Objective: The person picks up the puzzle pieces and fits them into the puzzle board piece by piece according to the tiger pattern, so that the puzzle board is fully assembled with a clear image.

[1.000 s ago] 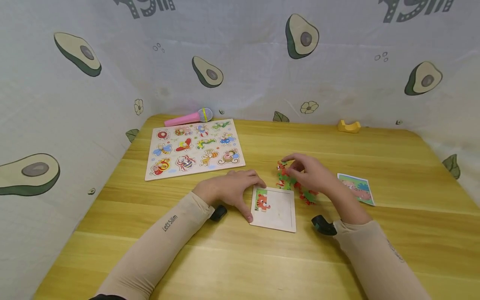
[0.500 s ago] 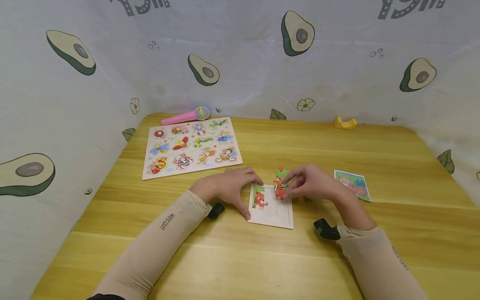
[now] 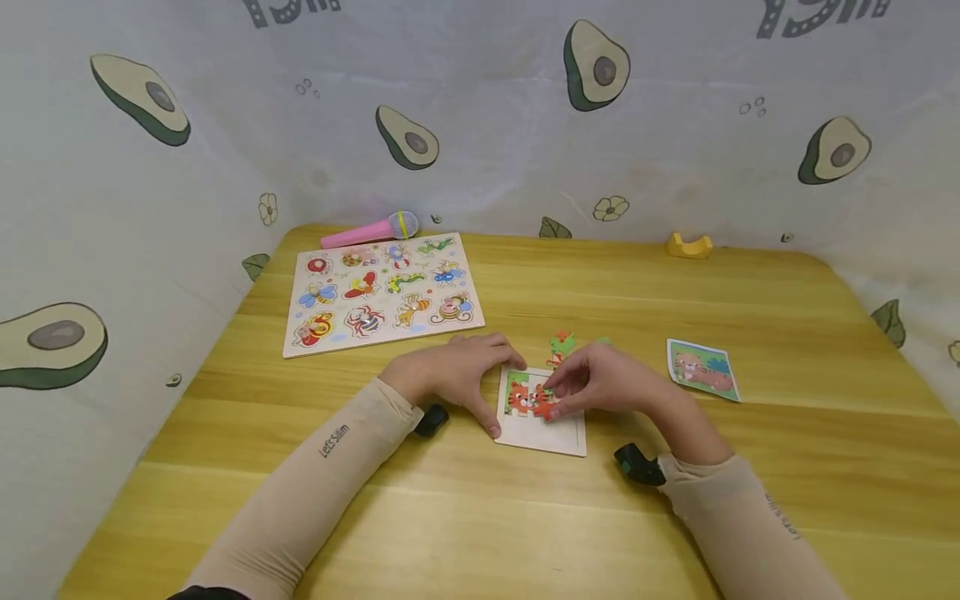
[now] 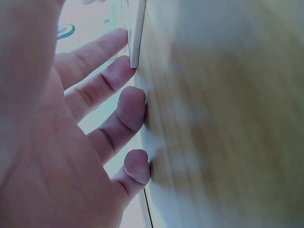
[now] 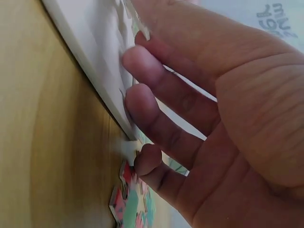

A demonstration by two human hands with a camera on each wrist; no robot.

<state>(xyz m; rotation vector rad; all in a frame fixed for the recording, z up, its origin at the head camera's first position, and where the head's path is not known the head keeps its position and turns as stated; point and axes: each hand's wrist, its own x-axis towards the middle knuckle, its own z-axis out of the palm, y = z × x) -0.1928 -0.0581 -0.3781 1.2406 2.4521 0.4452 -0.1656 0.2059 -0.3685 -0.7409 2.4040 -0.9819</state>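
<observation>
A small square puzzle board [image 3: 528, 433] lies on the table, with a tiger-face piece [image 3: 515, 393] seated at its upper left. My left hand [image 3: 459, 375] holds the board at its left side, thumb by the near corner and fingers by the far one. Between thumb and fingertips of my right hand [image 3: 611, 379], an orange-and-green jigsaw piece [image 3: 542, 403] is pinched over the board, right beside the face piece. Other loose jigsaw pieces [image 3: 561, 342] lie behind the board, partly hidden by the right hand; the right wrist view shows several loose pieces [image 5: 135, 209] beyond the board's edge.
A wooden insect peg puzzle [image 3: 382, 296] lies at the back left, a pink toy microphone [image 3: 367, 234] behind it. On the right is a picture card [image 3: 702, 369]. A yellow block [image 3: 689, 246] stands near the back edge, before a printed cloth.
My right hand picked a jigsaw piece from the loose ones behind the board and brought it left and nearer, over the board beside the face piece. The left hand stayed at the board.
</observation>
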